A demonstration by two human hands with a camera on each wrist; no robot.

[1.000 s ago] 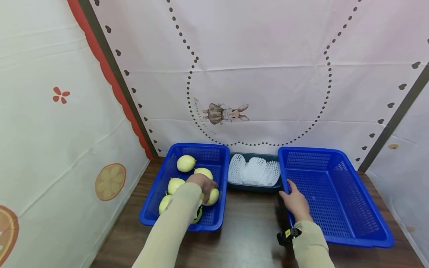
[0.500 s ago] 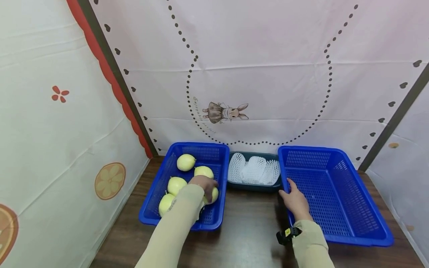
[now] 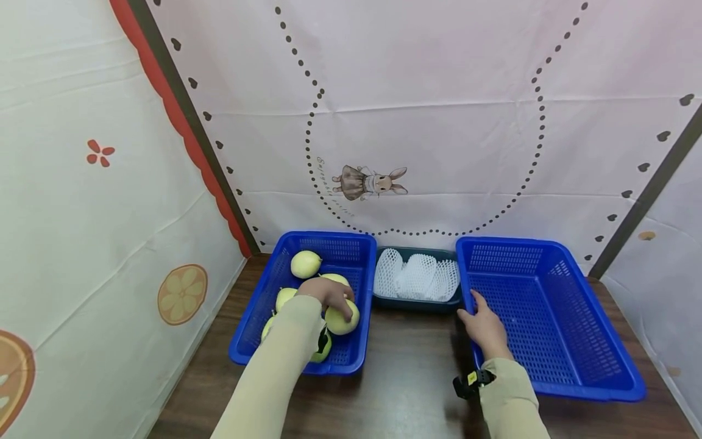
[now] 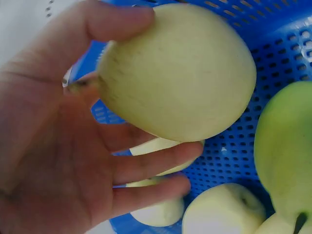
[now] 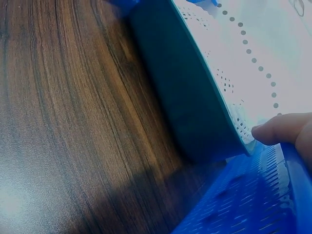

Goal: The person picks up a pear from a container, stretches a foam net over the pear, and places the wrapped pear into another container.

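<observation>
In the left blue basket (image 3: pixel 356 353), my left hand (image 3: pixel 326 292) holds a pale yellow pear (image 3: pixel 343 318) between thumb and fingers. The left wrist view shows the thumb on top of this pear, with the other fingers behind and below it. Several other pears lie around it, among them one at the back (image 3: pixel 305 264) and a greener pear (image 4: pixel 287 146). My right hand (image 3: pixel 485 329) grips the left rim of the right blue basket (image 3: pixel 548 329), which has nothing in it. One of its digits (image 4: pixel 122 22) is not this hand's; that thumb belongs to my left hand.
Between the baskets stands a dark green tray (image 3: pixel 417 306) with several white foam net sleeves (image 3: pixel 417 277). All stand on a brown wooden table (image 3: pixel 408 372). A patterned white cloth (image 3: pixel 439 134) hangs behind and at both sides.
My left hand has shifted slightly, and the pear in it shows more now, a little lower and nearer. My right hand stays on the basket rim.
</observation>
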